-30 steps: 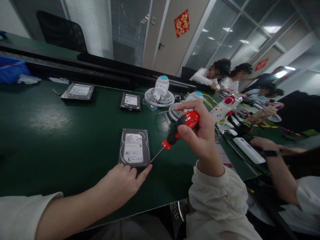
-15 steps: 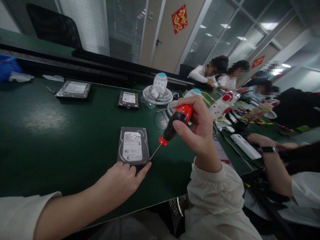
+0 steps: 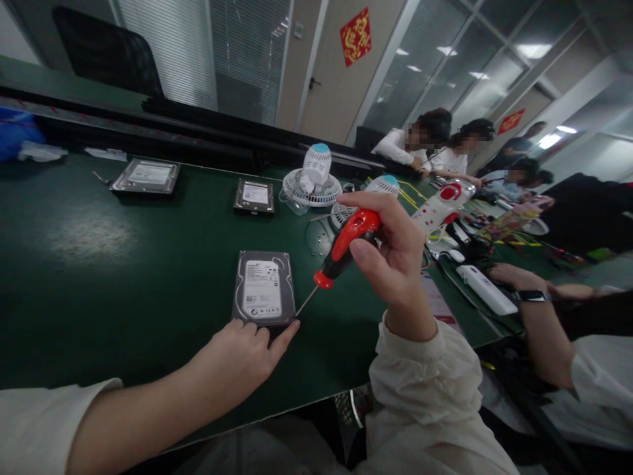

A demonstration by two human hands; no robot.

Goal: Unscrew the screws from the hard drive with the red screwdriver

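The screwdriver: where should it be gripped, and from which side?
Probably by the thick handle of the screwdriver, from above right: it leans that way, while the thin shaft slopes down-left to the near right corner of the hard drive.

Screwdriver (image 3: 342, 256) at corner of nearest hard drive (image 3: 263, 288)

The green tabletop (image 3: 148, 297) carries a near hard drive (image 3: 262, 287); beyond it rest two more drives (image 3: 254, 196) and a white fan (image 3: 317, 173), right of it tiny metal bits (image 3: 320, 254).
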